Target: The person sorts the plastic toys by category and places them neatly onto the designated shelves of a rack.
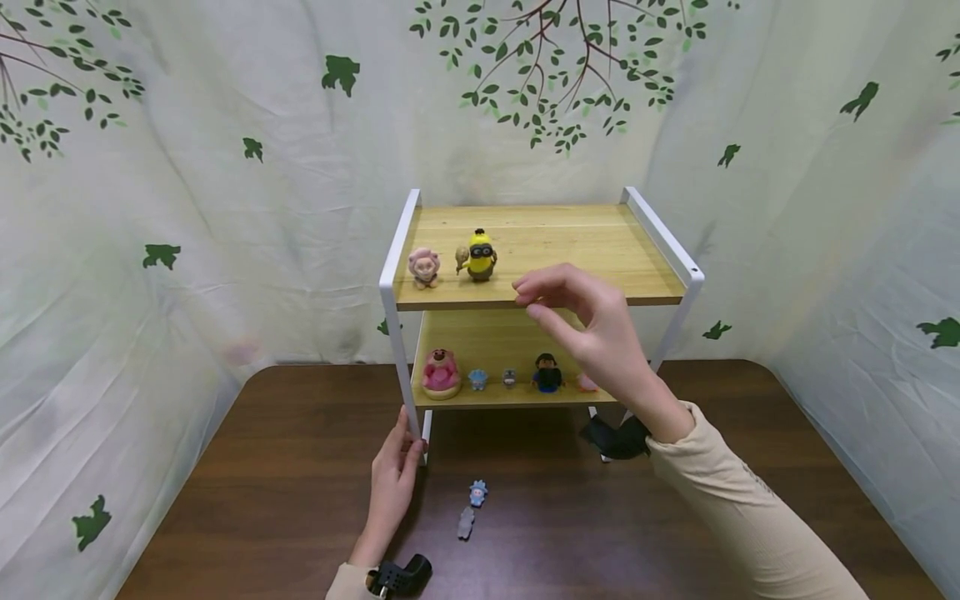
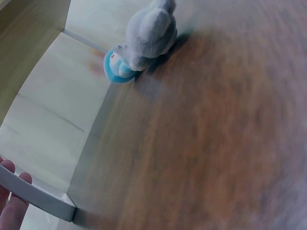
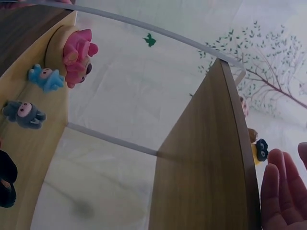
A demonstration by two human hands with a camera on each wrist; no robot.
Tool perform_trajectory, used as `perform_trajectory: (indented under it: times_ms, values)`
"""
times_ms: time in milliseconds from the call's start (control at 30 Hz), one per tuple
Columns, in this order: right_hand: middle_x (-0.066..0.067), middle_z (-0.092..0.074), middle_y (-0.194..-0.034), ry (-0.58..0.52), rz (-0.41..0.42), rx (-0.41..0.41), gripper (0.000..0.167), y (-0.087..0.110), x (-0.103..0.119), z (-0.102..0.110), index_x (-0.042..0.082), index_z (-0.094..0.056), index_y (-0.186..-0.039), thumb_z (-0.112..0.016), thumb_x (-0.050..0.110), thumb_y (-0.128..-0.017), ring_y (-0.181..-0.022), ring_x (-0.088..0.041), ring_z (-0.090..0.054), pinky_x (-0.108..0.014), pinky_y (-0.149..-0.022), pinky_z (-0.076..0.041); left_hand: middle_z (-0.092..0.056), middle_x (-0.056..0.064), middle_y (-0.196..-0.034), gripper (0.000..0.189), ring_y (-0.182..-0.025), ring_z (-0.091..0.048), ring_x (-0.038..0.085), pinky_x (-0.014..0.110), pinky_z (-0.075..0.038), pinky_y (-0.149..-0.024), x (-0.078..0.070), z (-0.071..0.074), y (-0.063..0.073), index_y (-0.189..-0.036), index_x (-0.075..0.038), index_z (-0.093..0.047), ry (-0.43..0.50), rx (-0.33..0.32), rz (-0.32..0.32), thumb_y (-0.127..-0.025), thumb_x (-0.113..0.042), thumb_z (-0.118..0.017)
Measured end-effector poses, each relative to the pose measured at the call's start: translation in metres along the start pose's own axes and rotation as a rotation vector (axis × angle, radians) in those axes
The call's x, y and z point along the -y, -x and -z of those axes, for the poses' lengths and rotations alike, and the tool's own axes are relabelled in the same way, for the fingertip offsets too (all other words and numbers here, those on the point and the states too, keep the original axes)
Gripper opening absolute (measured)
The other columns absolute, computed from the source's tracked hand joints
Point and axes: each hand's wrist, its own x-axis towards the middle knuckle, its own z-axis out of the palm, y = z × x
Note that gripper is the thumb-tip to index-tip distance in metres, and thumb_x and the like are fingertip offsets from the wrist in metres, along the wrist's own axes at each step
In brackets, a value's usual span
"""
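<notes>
My left hand [image 1: 393, 471] grips the front left leg of a white-framed two-tier shelf rack [image 1: 408, 379]; its fingers [image 2: 21, 184] wrap the leg in the left wrist view. My right hand [image 1: 588, 321], fingers bent and thumb apart, holds nothing just in front of the upper board's edge. On that board stand a pink figurine [image 1: 424, 268] and a yellow Minion figurine [image 1: 481, 257], both left of this hand. Along the lower board are a pink bear figurine [image 1: 441, 373], a small blue one [image 1: 477, 379], a small grey one [image 1: 509, 377] and a dark-haired one [image 1: 547, 373].
A light blue figurine [image 1: 477, 492] and a grey figurine [image 1: 466, 523] lie on the brown table [image 1: 285, 500] before the rack. My right forearm partly hides another pink figurine [image 1: 587, 383] on the lower board. Leaf-patterned white curtains [image 1: 315, 208] surround the table.
</notes>
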Motion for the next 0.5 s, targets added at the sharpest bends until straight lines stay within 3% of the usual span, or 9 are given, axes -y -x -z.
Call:
perform_trajectory:
  times_ms: [367,500]
  values:
    - [-0.019,-0.064,-0.104,0.001,-0.003,0.003,0.024,0.016,-0.001,-0.003,-0.005,-0.064,-0.101,-0.060,-0.019,-0.083,-0.096,-0.022,-0.062,-0.031,-0.084,-0.051,-0.059,0.016,-0.085,0.063,-0.071,-0.060,0.030,0.010,-0.048,-0.067,-0.002,0.000,0.000,-0.138,0.009,-0.037,-0.003,-0.003,0.011,-0.081,0.021,-0.061]
    - [-0.014,-0.065,-0.105,0.004,-0.005,0.009,0.026,0.024,-0.002,-0.004,-0.003,-0.065,-0.102,-0.060,-0.020,-0.082,-0.096,-0.021,-0.062,-0.031,-0.083,-0.051,-0.058,0.018,-0.085,0.060,-0.071,-0.060,0.029,0.011,-0.049,-0.067,-0.002,0.000,0.000,-0.136,0.011,-0.038,-0.002,-0.009,-0.004,-0.082,0.020,-0.061]
